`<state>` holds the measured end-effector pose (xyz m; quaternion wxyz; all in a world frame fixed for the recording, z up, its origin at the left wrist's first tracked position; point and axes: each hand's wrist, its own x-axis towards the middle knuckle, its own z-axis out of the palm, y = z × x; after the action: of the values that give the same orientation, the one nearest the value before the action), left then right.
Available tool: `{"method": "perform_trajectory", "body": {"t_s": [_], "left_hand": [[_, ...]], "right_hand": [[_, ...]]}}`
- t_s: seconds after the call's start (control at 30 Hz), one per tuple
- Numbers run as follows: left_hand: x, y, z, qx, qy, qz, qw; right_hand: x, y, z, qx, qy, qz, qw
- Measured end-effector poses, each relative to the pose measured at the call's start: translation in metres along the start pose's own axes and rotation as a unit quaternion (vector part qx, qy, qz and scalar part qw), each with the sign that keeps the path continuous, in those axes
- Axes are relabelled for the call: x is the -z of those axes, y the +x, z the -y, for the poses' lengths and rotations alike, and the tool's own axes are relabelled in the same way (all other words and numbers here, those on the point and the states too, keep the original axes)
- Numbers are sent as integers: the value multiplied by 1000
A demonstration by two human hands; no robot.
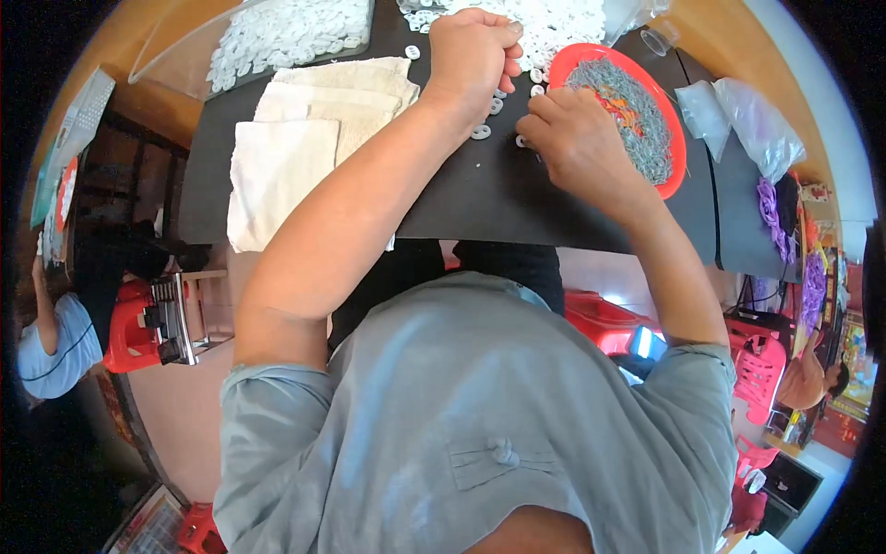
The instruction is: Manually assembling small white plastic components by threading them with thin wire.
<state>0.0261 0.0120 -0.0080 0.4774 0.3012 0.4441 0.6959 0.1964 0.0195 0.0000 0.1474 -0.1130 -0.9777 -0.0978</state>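
My left hand (472, 57) is raised over the dark table, its fingers curled together near the heap of white pieces; whatever they hold is hidden. My right hand (580, 138) is closed beside the red plate (681, 152), with its thumb and fingertips at a small white oval plastic piece (521, 141). Loose white ovals with holes (481, 132) lie between the hands. Many thin grey metal bits (651, 138), like small springs or wires, fill the plate, with orange strips (628, 117) among them.
A clear tray (360, 42) of white ovals stands back left, beside a larger loose heap (558, 23). Folded cream cloths (281, 175) lie on the left. Plastic bags (757, 125) and a clear cup (657, 39) are at right. Other people sit farther off on both sides.
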Motion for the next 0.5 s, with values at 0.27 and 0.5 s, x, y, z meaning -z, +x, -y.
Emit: {"method": "perform_trajectory", "body": {"t_s": [0.27,0.5], "left_hand": [[0,-2,-2,-42,-14,22,999],[2,2,-2,-13,-47,31,998]], "right_hand": [[2,7,-3,-3,26,47,999],[15,12,-7,27,24,-1,999]]}}
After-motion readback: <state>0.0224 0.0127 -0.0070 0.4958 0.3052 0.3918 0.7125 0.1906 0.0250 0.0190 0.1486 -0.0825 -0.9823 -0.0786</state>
